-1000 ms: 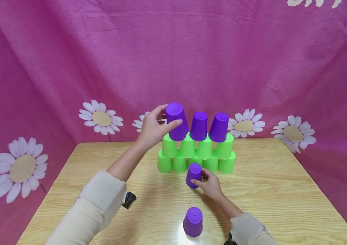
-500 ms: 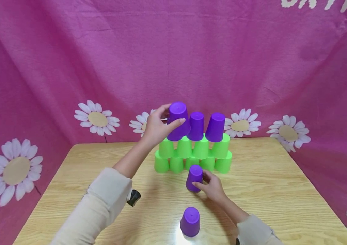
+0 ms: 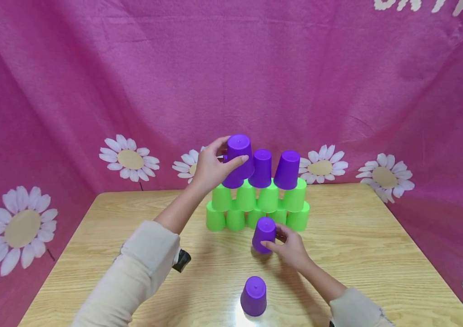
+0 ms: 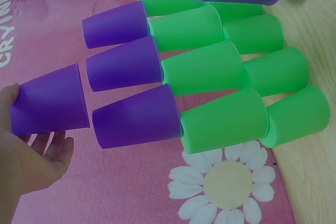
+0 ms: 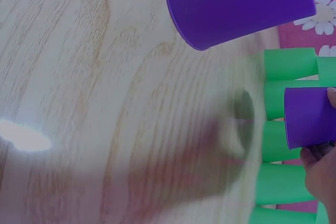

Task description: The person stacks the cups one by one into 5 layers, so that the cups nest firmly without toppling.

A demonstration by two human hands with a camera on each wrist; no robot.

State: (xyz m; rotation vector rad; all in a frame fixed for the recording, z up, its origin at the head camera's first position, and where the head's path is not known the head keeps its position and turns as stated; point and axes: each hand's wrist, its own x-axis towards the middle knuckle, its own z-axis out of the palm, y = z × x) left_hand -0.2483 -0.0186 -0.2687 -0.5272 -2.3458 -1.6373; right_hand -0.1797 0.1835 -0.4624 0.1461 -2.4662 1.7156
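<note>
My left hand grips an upside-down purple cup between thumb and fingers. In the left wrist view, this cup hangs just above the top row, apart from it. Three upside-down purple cups form that row; in the head view the held cup partly covers the left one. My right hand holds another upside-down purple cup in front of the stack, a little above the table. In the right wrist view, that cup sits between thumb and fingers, its shadow falling on the wood.
Two rows of several green cups support the purple row. One purple cup stands upside down nearer me on the wooden table. A pink cloth printed with daisies hangs behind and at both sides.
The left hand has brought its cup rightward and slightly up, over the left purple cup. The right hand's cup has moved a little to the right. The head view has shifted slightly.
</note>
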